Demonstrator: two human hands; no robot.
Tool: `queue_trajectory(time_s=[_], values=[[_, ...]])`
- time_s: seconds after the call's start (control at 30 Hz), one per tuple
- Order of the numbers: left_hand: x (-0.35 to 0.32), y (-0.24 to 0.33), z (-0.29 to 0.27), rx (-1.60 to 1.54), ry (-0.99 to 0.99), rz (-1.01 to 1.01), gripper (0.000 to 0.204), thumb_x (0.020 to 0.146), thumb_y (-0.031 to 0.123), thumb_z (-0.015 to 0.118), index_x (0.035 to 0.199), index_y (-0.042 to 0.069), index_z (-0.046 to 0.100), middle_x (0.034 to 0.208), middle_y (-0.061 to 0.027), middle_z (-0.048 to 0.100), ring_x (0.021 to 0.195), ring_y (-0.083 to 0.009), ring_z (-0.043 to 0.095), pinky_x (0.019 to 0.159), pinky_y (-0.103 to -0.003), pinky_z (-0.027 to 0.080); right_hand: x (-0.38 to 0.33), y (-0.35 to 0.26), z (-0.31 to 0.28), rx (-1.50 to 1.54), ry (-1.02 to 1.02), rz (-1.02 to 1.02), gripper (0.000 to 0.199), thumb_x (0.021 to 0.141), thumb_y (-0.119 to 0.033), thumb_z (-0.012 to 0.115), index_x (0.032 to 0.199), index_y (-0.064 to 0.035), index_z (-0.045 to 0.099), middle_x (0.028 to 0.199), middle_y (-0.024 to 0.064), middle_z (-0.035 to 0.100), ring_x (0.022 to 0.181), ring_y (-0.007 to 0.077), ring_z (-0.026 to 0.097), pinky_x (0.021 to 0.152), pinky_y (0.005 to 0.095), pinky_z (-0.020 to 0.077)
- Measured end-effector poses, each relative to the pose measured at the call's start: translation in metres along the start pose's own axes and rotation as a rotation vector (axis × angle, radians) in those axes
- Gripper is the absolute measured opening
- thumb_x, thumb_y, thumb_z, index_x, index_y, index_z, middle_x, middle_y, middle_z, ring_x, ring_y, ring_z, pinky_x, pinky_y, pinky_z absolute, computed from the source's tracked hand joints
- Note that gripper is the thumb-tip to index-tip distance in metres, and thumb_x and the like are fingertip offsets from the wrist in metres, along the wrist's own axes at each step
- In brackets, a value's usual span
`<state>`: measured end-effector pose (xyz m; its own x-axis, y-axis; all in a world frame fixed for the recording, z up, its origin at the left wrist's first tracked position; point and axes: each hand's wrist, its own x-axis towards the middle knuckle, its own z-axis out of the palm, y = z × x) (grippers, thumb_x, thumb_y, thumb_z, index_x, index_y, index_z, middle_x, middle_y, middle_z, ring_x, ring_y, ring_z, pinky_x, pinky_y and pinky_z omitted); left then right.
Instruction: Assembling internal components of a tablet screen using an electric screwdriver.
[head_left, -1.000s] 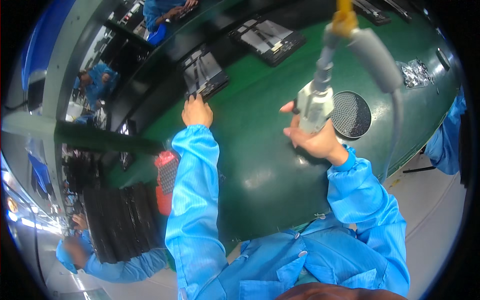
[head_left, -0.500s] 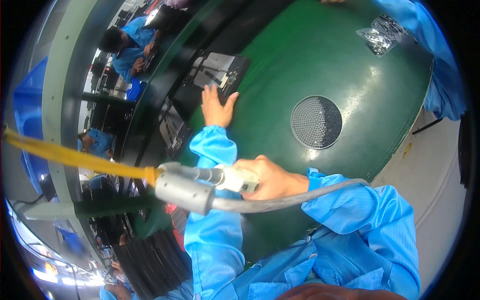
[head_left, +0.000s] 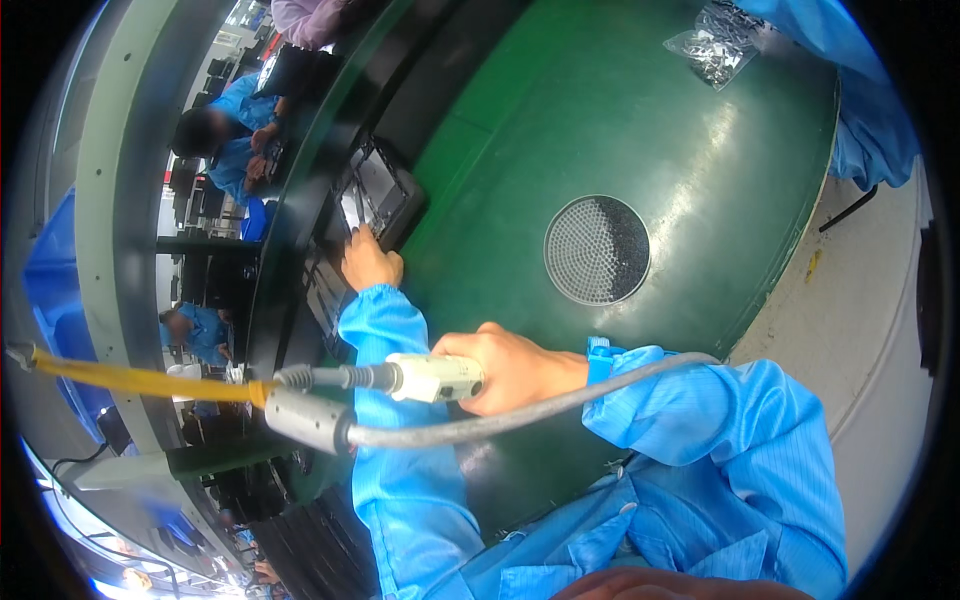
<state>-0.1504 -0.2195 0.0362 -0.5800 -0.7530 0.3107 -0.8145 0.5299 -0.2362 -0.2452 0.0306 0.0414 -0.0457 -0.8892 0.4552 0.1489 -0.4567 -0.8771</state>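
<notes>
The right hand (head_left: 510,368) grips a pale, cylindrical powered driver (head_left: 435,378) with grey hose, held level above the smooth green tabletop (head_left: 640,130), while the left hand (head_left: 370,262) rests flat-fingered on a black rectangular tray (head_left: 385,190), apparently steadying it for fastening.

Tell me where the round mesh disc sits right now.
In the head view the round mesh disc lies flat on the green table, right of centre, above the right hand and below the clear bag of small parts.
</notes>
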Motion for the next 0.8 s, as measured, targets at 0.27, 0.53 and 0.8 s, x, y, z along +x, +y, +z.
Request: queue_trajectory(time_s=[0.27,0.53,0.8], values=[[-0.123,0.017,-0.023,-0.629,-0.054,0.145,0.057,0.061,0.013,0.064,0.116,0.001,0.054,0.123,-0.0187,0.052,0.116,-0.0359,0.048,0.096,-0.049,0.035,0.014,0.0,-0.039,-0.165,0.278,-0.049,0.028,0.061,-0.003,0.064,0.088,-0.0007,0.057,0.072,0.0172,0.063,0.067,0.0274,0.066,0.058,0.0308,0.0496],[-0.253,0.047,-0.085,-0.521,0.159,0.215,0.057,0.059,0.005,0.062,0.116,-0.001,0.055,0.121,-0.0174,0.054,0.12,-0.0377,0.045,0.102,-0.054,0.026,0.021,0.005,-0.045,-0.432,0.263,-0.131,0.029,0.067,-0.005,0.063,0.095,-0.0001,0.058,0.078,0.0124,0.063,0.07,0.0187,0.061,0.065,0.0297,0.0477],[-0.299,0.061,-0.102,-0.759,0.094,-0.221,0.087,0.059,0.021,0.083,0.129,-0.005,0.038,0.124,-0.0252,0.049,0.121,-0.0387,0.043,0.105,-0.052,0.021,0.014,-0.02,-0.052,0.098,-0.426,0.306,0.052,0.061,-0.008,0.071,0.111,0.0013,0.058,0.124,0.0163,0.053,0.119,0.0263,0.046,0.101,0.0381,0.0333]])
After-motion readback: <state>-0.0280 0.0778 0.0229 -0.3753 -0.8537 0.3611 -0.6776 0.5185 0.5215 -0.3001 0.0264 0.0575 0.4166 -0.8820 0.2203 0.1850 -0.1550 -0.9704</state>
